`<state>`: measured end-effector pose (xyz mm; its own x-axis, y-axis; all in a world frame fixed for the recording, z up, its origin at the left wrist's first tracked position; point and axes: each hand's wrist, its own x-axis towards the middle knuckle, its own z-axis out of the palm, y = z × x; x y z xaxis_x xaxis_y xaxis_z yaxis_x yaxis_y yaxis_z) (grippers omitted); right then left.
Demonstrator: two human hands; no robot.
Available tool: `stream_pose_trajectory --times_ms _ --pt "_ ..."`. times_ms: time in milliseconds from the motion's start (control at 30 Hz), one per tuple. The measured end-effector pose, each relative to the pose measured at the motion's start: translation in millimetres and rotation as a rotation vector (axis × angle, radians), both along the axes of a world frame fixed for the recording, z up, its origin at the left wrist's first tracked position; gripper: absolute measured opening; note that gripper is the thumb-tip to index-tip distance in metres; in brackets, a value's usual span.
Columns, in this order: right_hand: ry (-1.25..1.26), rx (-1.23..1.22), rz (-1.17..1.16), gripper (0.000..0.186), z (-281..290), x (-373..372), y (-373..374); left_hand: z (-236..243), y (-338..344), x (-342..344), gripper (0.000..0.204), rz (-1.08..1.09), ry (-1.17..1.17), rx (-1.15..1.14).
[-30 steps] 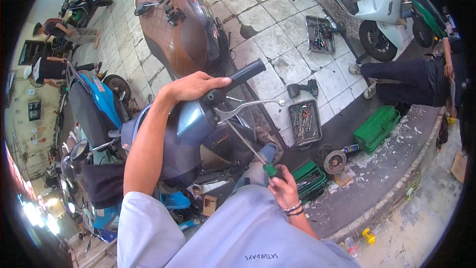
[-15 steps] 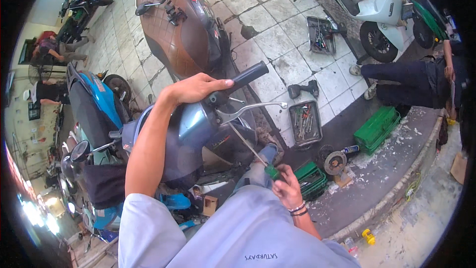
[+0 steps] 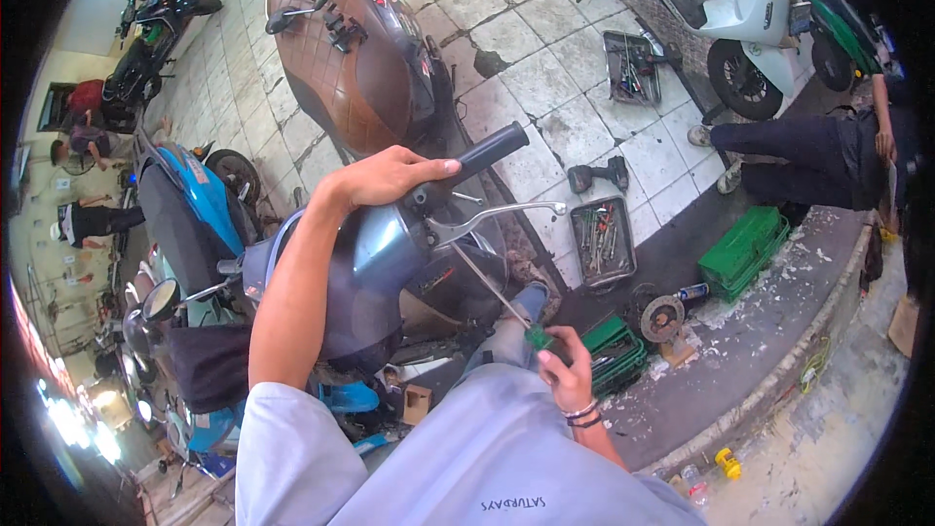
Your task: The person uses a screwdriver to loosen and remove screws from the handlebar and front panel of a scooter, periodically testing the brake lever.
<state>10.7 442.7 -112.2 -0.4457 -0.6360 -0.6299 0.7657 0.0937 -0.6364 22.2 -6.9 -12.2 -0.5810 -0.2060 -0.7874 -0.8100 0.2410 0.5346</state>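
My right hand (image 3: 568, 370) is closed on the green handle of a screwdriver (image 3: 495, 290). Its long metal shaft slants up and left to the underside of the scooter's handlebar, near the silver brake lever (image 3: 492, 216). Whether the tip sits in a screw cannot be seen. Over the handlebar cover lies my left hand (image 3: 385, 177), bent around the inner end of the handlebar (image 3: 487, 151), its thumb pointing along the black grip. The fingertips are hidden behind the bar. Below my left forearm is the scooter's blue-grey front panel (image 3: 382, 251).
A brown-seated scooter (image 3: 341, 68) stands beyond the handlebar. To the right lie a cordless drill (image 3: 598, 175), a tool tray (image 3: 602, 244), another tray (image 3: 631, 68), and green toolboxes (image 3: 745, 253). A person (image 3: 799, 161) in dark trousers is at far right. A blue scooter (image 3: 195, 195) stands left.
My right hand has shifted slightly on the screwdriver handle, its fingers higher and closer together. My left hand keeps its place. In the left background, people have moved.
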Motion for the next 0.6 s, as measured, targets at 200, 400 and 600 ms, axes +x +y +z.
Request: stream_pose_trajectory --times_ms 200,400,600 --pt "1.242 0.140 0.252 0.045 0.4 -4.4 -16.5 -1.0 0.2 0.6 0.076 -0.030 -0.002 -0.035" --pt "-0.513 -0.146 0.278 0.053 -6.0 -44.7 -13.6 9.8 5.0 -6.4 0.076 -0.048 -0.042 -0.042" --pt "0.011 -0.101 0.291 0.047 -9.9 -25.6 -13.3 5.1 2.3 -1.2 0.079 -0.004 -0.010 -0.011"
